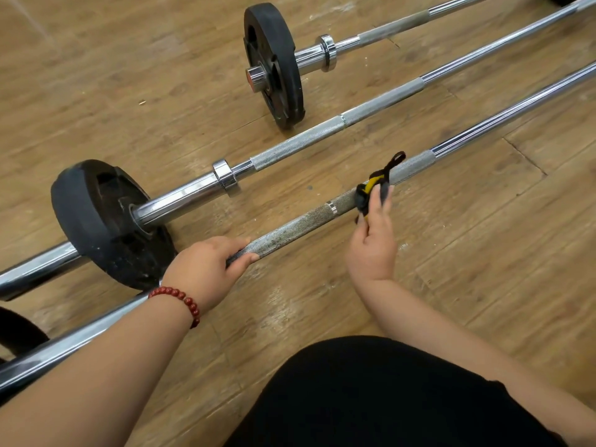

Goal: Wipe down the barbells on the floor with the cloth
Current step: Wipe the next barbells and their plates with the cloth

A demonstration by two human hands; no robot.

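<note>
Three chrome barbells lie side by side on the wooden floor, running from lower left to upper right. My left hand grips the knurled part of the nearest barbell. My right hand pinches a small yellow and black cloth with a black loop, held against the same bar further along. The middle barbell carries a black plate at its left end. The far barbell has its own black plate.
Part of another black plate shows at the left edge. My knee in black trousers fills the bottom centre. A red bead bracelet sits on my left wrist. Bare wooden floor lies to the right of the nearest bar.
</note>
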